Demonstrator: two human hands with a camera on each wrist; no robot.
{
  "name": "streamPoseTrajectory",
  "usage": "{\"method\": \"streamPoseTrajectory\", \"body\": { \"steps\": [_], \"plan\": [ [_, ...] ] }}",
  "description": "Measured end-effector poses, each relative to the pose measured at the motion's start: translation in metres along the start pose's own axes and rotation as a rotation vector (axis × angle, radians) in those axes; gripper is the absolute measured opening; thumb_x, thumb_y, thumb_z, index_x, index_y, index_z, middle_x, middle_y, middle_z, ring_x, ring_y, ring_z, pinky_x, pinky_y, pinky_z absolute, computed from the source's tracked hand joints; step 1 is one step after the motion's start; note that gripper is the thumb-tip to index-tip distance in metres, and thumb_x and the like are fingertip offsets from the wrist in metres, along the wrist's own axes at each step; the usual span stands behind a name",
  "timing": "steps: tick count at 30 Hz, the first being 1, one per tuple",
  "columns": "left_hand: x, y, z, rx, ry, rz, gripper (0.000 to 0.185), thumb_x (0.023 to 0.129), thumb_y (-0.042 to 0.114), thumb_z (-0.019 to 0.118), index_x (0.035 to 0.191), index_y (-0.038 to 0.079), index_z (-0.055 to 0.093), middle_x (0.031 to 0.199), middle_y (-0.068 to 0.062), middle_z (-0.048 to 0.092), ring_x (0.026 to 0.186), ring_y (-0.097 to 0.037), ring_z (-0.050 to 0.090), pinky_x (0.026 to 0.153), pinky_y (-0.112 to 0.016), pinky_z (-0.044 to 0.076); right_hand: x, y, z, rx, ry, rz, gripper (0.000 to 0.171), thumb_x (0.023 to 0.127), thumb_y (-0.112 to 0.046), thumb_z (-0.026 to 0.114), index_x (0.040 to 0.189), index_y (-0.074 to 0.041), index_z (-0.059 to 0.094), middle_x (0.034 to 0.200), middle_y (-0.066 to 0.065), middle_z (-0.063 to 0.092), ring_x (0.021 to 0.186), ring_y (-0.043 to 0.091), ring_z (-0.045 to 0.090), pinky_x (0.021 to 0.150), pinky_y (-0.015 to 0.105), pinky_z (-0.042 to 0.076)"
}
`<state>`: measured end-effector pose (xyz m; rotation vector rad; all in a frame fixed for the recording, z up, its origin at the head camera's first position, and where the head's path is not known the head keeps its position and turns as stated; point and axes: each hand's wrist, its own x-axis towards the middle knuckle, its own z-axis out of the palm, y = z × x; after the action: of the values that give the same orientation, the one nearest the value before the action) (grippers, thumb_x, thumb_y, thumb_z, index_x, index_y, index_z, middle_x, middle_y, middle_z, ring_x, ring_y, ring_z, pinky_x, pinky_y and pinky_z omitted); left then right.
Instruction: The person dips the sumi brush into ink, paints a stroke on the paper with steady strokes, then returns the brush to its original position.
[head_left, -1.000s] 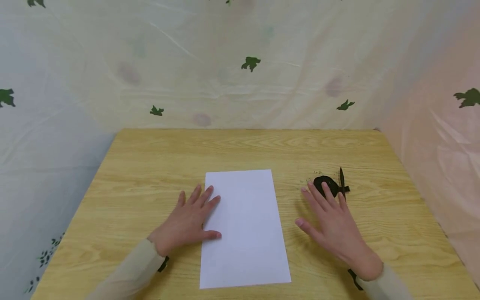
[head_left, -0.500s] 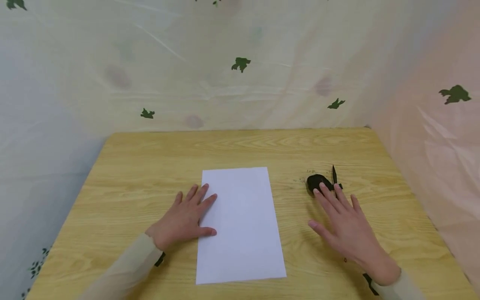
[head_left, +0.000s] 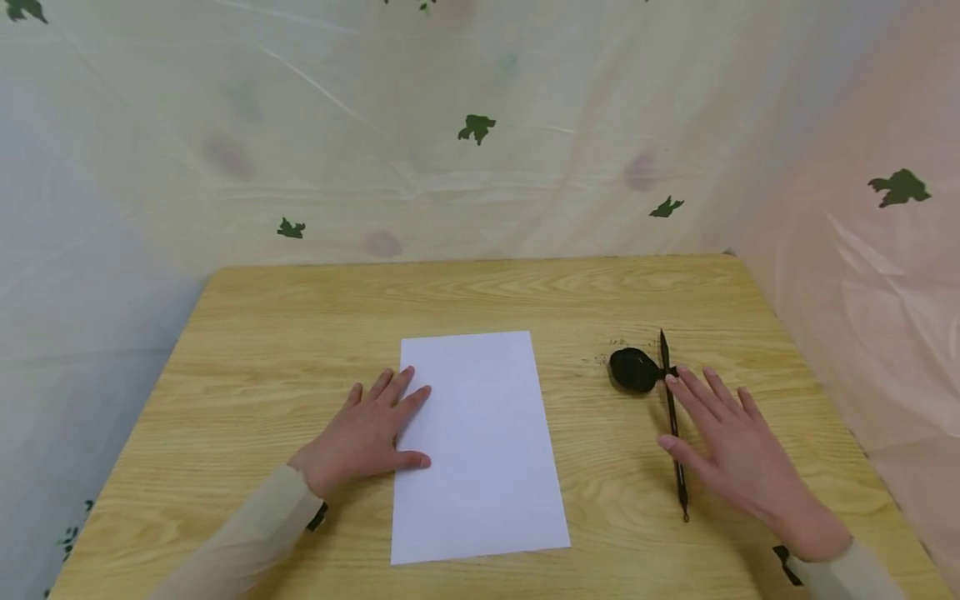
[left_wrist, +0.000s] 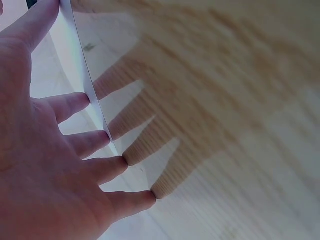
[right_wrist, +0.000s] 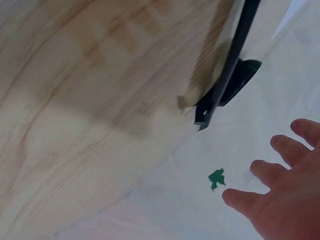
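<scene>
A blank white sheet of paper (head_left: 480, 450) lies upright on the wooden table. My left hand (head_left: 363, 437) rests with spread fingers over its left edge, the thumb and two fingertips on the sheet. In the left wrist view the fingertips (left_wrist: 152, 196) press down by the paper's edge. To the right, a slim black writing brush (head_left: 672, 425) with a pointed tip and an end loop lies across the tab of a small round black dish (head_left: 633, 371). My right hand (head_left: 738, 450) hovers just right of the brush, fingers straight, holding nothing; its index fingertip overlaps the tab's end.
Dark specks (head_left: 598, 360) mark the wood left of and behind the dish. A pale patterned curtain (head_left: 375, 125) hangs behind the table (head_left: 262, 333) and along both sides.
My right hand has moved right, from over the dish to beside the brush, uncovering both. The left hand stays on the paper. The whole view has shifted slightly.
</scene>
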<state>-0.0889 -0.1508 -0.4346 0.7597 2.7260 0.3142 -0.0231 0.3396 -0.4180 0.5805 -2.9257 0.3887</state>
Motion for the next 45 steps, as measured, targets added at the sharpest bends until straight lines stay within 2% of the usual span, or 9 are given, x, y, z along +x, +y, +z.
{"method": "streamPoseTrajectory", "body": {
  "steps": [6,11,23,27,30,34,38,43,45],
  "plan": [
    [-0.001,-0.002,0.001,-0.012,0.004,-0.006,0.097,0.087,0.068,0.071,0.162,0.017,0.038,0.171,-0.017,0.019,0.156,-0.046,0.015,0.115,-0.076,0.019,0.001,0.016,0.003,0.028,-0.002,-0.054,0.078,0.1,-0.04,0.068,0.163,-0.009,0.033,0.166,0.017,0.032,0.158,0.031,0.013,0.124,0.061,0.008],
    [-0.002,-0.001,0.001,-0.023,0.002,-0.014,0.094,0.088,0.069,0.069,0.162,0.018,0.039,0.171,-0.015,0.02,0.156,-0.044,0.016,0.115,-0.075,0.019,0.003,0.029,0.005,0.026,0.001,-0.124,0.073,0.098,-0.036,0.072,0.158,-0.006,0.043,0.165,0.016,0.036,0.158,0.024,0.016,0.123,0.06,0.019],
    [-0.002,-0.002,0.001,-0.004,0.003,-0.021,0.091,0.09,0.068,0.067,0.161,0.018,0.041,0.171,-0.015,0.022,0.156,-0.043,0.018,0.115,-0.074,0.022,0.011,0.055,0.006,-0.043,0.043,-0.296,0.056,0.096,-0.038,0.074,0.142,-0.008,0.062,0.146,0.019,0.058,0.132,0.041,0.055,0.115,0.052,0.039],
    [-0.002,-0.002,0.0,0.006,-0.001,-0.025,0.09,0.09,0.069,0.067,0.16,0.018,0.042,0.17,-0.015,0.022,0.155,-0.043,0.019,0.115,-0.074,0.022,0.015,0.06,0.01,-0.082,0.097,-0.412,0.053,0.109,-0.048,0.049,0.135,-0.006,0.068,0.139,0.017,0.064,0.122,0.04,0.062,0.123,0.031,0.025],
    [-0.002,-0.002,0.0,0.008,0.002,-0.025,0.09,0.09,0.069,0.067,0.16,0.018,0.041,0.17,-0.014,0.022,0.155,-0.043,0.018,0.115,-0.074,0.022,0.017,0.063,0.014,-0.111,0.127,-0.477,0.06,0.112,-0.049,0.032,0.131,-0.007,0.071,0.136,0.016,0.066,0.118,0.039,0.065,0.125,0.029,0.019],
    [-0.002,-0.002,0.001,0.005,0.01,-0.018,0.09,0.09,0.068,0.067,0.16,0.018,0.041,0.17,-0.015,0.022,0.155,-0.043,0.019,0.115,-0.074,0.022,0.019,0.063,0.016,-0.121,0.122,-0.505,0.059,0.114,-0.045,0.028,0.127,-0.008,0.073,0.135,0.016,0.066,0.118,0.039,0.065,0.125,0.032,0.019],
    [-0.002,-0.001,0.001,0.008,0.02,-0.012,0.089,0.09,0.068,0.067,0.16,0.018,0.042,0.17,-0.015,0.023,0.155,-0.043,0.02,0.115,-0.074,0.023,0.021,0.062,0.017,-0.105,0.106,-0.511,0.059,0.114,-0.042,0.026,0.125,-0.008,0.074,0.136,0.015,0.066,0.119,0.038,0.064,0.124,0.024,0.007],
    [-0.001,0.0,0.0,0.005,0.022,-0.006,0.089,0.091,0.067,0.066,0.16,0.017,0.041,0.17,-0.016,0.023,0.155,-0.044,0.019,0.115,-0.074,0.022,0.022,0.06,0.019,-0.11,0.106,-0.537,0.057,0.115,-0.037,0.025,0.124,-0.008,0.074,0.134,0.012,0.067,0.118,0.037,0.065,0.114,0.036,0.039],
    [0.0,0.0,0.0,0.004,0.018,-0.006,0.089,0.091,0.067,0.066,0.16,0.017,0.041,0.17,-0.016,0.023,0.155,-0.044,0.019,0.115,-0.074,0.022,0.022,0.06,0.02,-0.111,0.107,-0.545,0.057,0.115,-0.035,0.025,0.124,-0.009,0.074,0.133,0.011,0.068,0.118,0.036,0.065,0.107,0.038,0.043]
  ]
}}
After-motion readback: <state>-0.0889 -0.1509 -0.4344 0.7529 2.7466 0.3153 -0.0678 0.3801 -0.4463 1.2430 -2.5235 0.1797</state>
